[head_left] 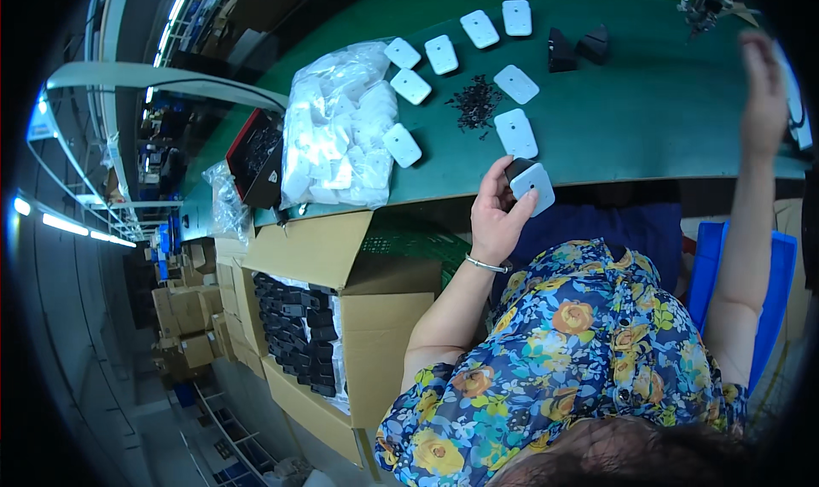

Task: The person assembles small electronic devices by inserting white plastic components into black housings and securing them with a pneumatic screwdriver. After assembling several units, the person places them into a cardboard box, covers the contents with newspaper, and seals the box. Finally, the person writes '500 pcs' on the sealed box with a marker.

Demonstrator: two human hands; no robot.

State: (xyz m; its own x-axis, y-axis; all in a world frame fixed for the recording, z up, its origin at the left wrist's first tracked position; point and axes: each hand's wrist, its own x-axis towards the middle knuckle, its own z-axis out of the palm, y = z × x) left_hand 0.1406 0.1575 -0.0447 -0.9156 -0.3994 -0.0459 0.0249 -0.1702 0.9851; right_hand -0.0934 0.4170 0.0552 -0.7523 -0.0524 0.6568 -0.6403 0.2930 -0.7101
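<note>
My left hand (pixel 493 222) is closed around a black block-like part (pixel 515 169) with a white rounded plate (pixel 534 188) on it, just off the table's front edge. The thumb presses on the plate's face. Out at the far right my right hand (pixel 763 94) is raised with its fingers stretched out, beside a white curved object (pixel 795 94) at the rim of view; whether they touch I cannot tell. Near the left hand lies another white plate (pixel 515 134). A pile of small black screws (pixel 476 103) sits among several more white plates (pixel 442 55).
On the green table (pixel 631 137) are two black wedge-shaped parts (pixel 560 52), a clear bag of white pieces (pixel 337 137) and a red-edged box (pixel 256 158). A metal fixture (pixel 706 5) stands at upper right. Below, a carton (pixel 388 350) holds black parts beside a green basket (pixel 418 241).
</note>
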